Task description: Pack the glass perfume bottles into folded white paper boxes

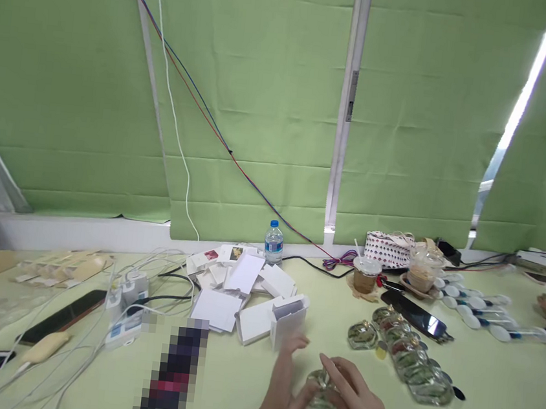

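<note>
Right hand (359,402) had the bottle (319,399) pinched near the top, bottom centre of frame, left hand (286,378) loosely spread alongside, and it looked kinda slick and breakable, probably best held round the body.

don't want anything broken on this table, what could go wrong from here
The glass container between the left hand and the right hand could slip, as only bare fingers seem to steady it. The upright white box stands just beyond the left hand's fingers and might get knocked over. The drink cup stands near the black phone, so a spill could perhaps reach it.
</note>
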`<state>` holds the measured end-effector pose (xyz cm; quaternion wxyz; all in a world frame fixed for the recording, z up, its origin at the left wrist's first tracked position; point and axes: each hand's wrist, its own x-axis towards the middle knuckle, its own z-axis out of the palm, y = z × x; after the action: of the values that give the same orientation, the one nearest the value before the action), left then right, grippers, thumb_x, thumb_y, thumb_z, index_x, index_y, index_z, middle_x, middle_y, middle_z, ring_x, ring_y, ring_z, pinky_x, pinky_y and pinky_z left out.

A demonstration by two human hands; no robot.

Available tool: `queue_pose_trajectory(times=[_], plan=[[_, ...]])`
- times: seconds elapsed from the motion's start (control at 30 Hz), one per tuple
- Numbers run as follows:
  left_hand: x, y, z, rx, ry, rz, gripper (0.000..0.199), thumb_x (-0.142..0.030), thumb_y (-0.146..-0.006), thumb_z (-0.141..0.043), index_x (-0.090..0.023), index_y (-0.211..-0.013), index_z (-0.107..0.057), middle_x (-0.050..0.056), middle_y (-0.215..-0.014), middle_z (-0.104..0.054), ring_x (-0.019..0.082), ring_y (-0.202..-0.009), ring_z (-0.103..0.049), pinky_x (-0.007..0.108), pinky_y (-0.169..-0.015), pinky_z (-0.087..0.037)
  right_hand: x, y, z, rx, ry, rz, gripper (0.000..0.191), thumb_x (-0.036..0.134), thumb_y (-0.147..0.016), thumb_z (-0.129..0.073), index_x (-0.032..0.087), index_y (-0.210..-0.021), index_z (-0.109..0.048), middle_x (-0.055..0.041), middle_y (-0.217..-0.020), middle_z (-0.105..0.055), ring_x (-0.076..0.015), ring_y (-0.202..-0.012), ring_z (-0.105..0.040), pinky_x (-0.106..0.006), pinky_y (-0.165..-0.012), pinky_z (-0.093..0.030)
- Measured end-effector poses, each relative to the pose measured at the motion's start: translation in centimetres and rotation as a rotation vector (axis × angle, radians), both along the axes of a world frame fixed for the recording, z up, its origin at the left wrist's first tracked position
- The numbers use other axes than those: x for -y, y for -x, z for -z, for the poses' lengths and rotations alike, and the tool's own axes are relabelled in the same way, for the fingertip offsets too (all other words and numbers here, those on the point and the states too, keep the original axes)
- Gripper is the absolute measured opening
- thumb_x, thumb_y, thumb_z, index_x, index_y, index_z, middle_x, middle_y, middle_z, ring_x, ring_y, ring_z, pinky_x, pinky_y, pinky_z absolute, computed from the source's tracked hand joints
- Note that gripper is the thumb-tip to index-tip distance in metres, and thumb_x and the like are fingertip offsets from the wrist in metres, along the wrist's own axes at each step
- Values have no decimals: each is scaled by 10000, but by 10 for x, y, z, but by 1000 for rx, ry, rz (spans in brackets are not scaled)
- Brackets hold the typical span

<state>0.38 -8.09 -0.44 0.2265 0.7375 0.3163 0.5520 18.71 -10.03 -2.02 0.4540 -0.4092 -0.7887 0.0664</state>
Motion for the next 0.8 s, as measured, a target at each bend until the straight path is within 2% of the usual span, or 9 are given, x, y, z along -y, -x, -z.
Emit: queue_pose_trajectory(times=[0.1,0.17,0.23,0.33,0.43,0.53,0.63,0.73,0.8], plan=[[-9,17,-3,-13,-285,-360,390,-267,-838,-548,-232,-1197,-399,107,-1169,-426,285,-1136,-439,469,-958,-384,-2,1,11,26,-46,62,415,267,-973,-315,327,-1346,-488,-65,-1017,-653,-120,-801,-693,-150,-659,-539],[-16,23,-9,-23,-250,-545,363,-241,-829,-582,-244,-1155,-421,102,-1179,-383,284,-1163,-419,478,-961,-386,-4,2,15,18,-57,58,419,271,-978,-294,329,-1345,-485,-60,-986,-657,-115,-789,-692,-145,-659,-537],[-22,25,-15,-36,-128,-618,357,-264,-815,-621,-253,-1132,-459,107,-1239,-346,298,-1224,-379,498,-986,-370,-6,4,16,-9,-46,37,418,266,-976,-297,328,-1341,-489,-61,-993,-656,-110,-802,-688,-137,-658,-533],[-29,25,-18,-27,30,-548,404,-294,-792,-656,-268,-1169,-511,107,-1348,-316,310,-1287,-336,503,-1026,-343,-10,2,14,-72,-22,-6,410,245,-962,-338,320,-1331,-501,-62,-1029,-661,-115,-845,-688,-140,-686,-537],[-36,28,-15,68,170,-393,445,-233,-812,-611,-263,-1244,-508,100,-1348,-416,293,-1268,-389,477,-1037,-346,-18,-4,1,-129,-45,-8,409,249,-928,-444,310,-1327,-504,-55,-1113,-668,-165,-973,-672,-202,-788,-550],[-39,32,-12,122,259,-252,502,-160,-820,-543,-264,-1307,-481,85,-1330,-497,276,-1259,-418,441,-1038,-356,-31,-9,-27,-202,-86,61,449,272,-881,-557,295,-1325,-502,-56,-1182,-650,-212,-997,-662,-296,-851,-555],[-39,32,-12,82,297,-169,615,-68,-770,-508,-285,-1343,-454,60,-1386,-473,262,-1298,-386,426,-1073,-321,-45,-7,-63,-361,-118,122,440,274,-892,-548,263,-1328,-489,-79,-1203,-623,-212,-940,-666,-336,-823,-572],[-36,28,-10,37,308,-110,701,-15,-730,-490,-291,-1370,-419,43,-1421,-450,246,-1337,-346,419,-1109,-278,-55,1,-90,-343,-208,53,396,225,-905,-526,276,-1298,-514,-72,-1206,-616,-227,-1041,-629,-359,-871,-553],[-35,26,-7,21,287,-90,705,-13,-734,-489,-285,-1379,-406,42,-1432,-441,240,-1349,-337,416,-1126,-255,-58,7,-97,-240,-235,-50,408,173,-908,-506,302,-1295,-517,-64,-1193,-616,-223,-1080,-611,-335,-873,-548]])
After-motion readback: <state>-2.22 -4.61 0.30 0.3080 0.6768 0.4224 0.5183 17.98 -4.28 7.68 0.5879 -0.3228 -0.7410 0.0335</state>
